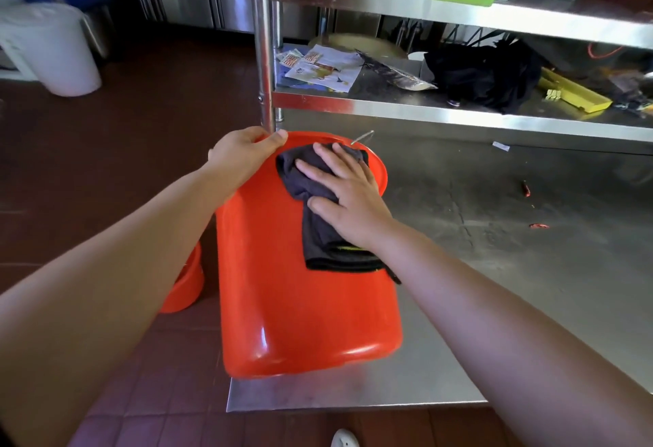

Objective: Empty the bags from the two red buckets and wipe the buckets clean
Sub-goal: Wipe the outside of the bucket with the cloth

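Bucket [304, 305] on its side, frame centre, resting on the steel surface [494, 270], mouth pointing away. Left hand [243, 156] grips its far rim; right hand [348, 186] lies flat, fingers spread, pressing a dark cloth [318, 220] onto the wall. Inside hidden. Second bucket [187, 284] lower left, mostly behind the forearm. Glossy red plastic.

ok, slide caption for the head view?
Right hand presses dark cloth on tipped red plastic bucket; left hand grips its rim.

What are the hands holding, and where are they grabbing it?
The left hand grips the red bucket by its rim. The right hand presses flat on a dark cloth against the bucket's side.
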`<state>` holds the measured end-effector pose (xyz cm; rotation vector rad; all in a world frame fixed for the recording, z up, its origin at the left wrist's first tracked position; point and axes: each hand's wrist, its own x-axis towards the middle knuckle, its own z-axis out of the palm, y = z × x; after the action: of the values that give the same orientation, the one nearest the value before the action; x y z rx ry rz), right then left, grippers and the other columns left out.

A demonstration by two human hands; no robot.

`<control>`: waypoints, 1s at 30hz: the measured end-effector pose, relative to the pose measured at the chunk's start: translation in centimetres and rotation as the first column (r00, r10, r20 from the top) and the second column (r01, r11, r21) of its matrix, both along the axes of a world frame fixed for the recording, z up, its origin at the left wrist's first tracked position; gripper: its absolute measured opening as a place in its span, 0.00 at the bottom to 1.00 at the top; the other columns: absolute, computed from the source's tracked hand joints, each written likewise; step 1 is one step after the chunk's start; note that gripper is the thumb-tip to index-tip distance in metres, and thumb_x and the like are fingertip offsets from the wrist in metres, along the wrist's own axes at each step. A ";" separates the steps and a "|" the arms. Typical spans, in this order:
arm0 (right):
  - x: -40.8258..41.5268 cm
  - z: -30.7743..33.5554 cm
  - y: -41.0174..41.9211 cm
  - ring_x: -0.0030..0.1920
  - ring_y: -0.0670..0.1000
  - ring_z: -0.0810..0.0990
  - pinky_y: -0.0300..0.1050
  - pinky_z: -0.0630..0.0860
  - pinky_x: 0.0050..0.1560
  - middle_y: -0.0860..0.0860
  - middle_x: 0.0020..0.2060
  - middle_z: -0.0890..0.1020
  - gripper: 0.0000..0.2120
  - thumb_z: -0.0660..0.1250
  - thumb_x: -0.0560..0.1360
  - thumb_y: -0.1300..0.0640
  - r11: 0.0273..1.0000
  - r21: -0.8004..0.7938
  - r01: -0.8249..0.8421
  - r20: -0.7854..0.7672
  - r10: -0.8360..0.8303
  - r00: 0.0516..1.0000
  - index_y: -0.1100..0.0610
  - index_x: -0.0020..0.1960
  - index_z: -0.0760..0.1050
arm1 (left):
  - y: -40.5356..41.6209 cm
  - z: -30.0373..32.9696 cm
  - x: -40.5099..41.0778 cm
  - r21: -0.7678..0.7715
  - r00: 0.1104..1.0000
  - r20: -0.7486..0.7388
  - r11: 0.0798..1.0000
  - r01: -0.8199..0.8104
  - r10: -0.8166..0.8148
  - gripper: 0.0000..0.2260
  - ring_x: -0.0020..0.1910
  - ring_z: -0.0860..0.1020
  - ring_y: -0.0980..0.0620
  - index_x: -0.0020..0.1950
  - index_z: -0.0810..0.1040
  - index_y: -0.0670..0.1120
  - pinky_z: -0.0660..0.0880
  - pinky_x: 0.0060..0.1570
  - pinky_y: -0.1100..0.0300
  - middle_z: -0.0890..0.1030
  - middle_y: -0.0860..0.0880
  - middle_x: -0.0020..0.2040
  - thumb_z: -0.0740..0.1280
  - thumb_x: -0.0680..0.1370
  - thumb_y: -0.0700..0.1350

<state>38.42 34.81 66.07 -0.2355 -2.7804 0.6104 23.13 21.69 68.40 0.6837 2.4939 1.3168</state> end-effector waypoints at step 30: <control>0.6 1.6 2.7 0.76 0.48 0.52 0.58 0.46 0.74 0.44 0.75 0.60 0.26 0.64 0.72 0.48 0.979 0.152 -0.136 0.017 0.135 0.991 0.41 0.70 0.68 | -1.2 -4.5 -2.7 0.408 0.907 0.387 0.913 -0.007 -0.166 0.12 0.32 0.79 0.53 0.39 0.81 0.51 0.74 0.31 0.63 0.81 0.50 0.34 0.66 0.76 0.56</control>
<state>39.02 37.49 67.70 -0.0152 -2.8494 0.4240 20.43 20.44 63.93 0.5077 1.8569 1.7524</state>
